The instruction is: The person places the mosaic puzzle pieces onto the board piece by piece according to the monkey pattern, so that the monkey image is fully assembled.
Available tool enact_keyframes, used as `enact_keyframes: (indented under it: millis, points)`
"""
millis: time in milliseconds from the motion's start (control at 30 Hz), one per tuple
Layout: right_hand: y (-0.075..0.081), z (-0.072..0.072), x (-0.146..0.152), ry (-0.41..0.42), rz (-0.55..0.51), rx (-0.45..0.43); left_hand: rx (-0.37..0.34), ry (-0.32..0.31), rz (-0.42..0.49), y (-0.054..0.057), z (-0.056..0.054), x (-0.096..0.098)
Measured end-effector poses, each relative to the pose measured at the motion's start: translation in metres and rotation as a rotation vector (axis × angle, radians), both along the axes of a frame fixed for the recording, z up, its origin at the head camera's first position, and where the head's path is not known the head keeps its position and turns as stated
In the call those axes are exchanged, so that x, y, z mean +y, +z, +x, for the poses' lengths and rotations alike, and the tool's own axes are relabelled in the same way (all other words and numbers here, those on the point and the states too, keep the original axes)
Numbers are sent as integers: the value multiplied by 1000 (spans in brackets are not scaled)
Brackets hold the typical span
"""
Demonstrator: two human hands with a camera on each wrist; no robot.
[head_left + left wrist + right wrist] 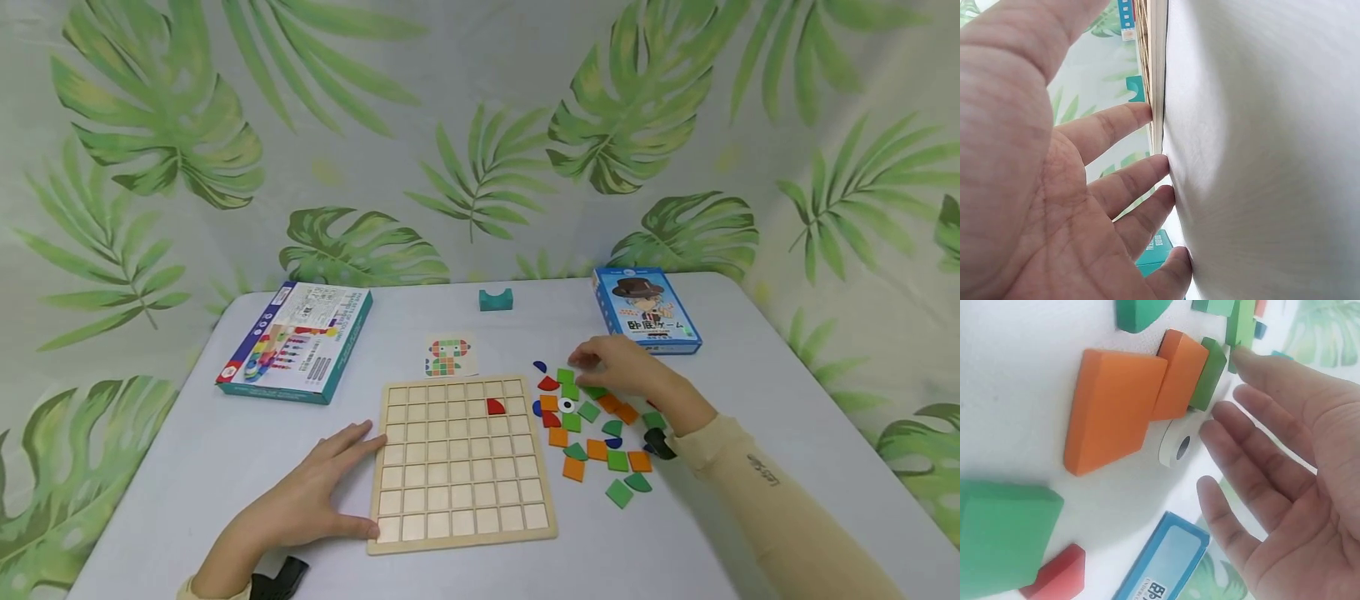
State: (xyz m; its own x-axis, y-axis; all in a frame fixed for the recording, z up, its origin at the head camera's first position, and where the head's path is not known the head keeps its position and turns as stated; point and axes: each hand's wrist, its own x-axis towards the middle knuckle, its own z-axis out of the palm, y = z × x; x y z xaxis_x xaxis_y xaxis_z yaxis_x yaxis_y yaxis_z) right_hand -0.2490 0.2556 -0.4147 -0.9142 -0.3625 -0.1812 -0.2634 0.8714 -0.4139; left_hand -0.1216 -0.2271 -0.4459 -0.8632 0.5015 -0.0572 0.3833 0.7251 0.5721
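A wooden grid board (450,476) lies flat on the white table, with one red quarter-circle piece (496,407) in a cell near its upper right. My left hand (318,487) rests at the board's left side, thumb at the lower corner and fingers spread along the edge. Over the far end of the scattered pieces is my right hand (626,367), its fingers loosely bent. In the right wrist view its thumb tip is right at a light green piece (1241,328). Below the fingers lie a white ring-shaped piece (1172,444), an orange square (1116,406) and a green piece (1209,375).
A pattern card (450,357) lies behind the board. Farther back stands a teal notched block (496,300). A boxed game (296,342) lies at the left, and a blue box (647,310) lies just beyond my right hand. Several green, orange, red and blue pieces spread right of the board.
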Motion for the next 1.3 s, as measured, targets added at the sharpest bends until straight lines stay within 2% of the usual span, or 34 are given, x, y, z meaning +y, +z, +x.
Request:
enact_keyframes:
  millis: [233, 533, 1033, 1300]
  points:
    - [-2, 0, -5, -5, 32, 50, -1, 1, 1, 0, 0, 0]
    - [-5, -2, -8, -28, 55, 74, -1, -2, 8, -1, 0, -1]
    - [-3, -3, -8, -13, 52, 84, 0, -10, 13, -1, 0, -1]
    - [-5, -6, -11, -4, 110, 68, 4, -13, 16, -2, 0, -2]
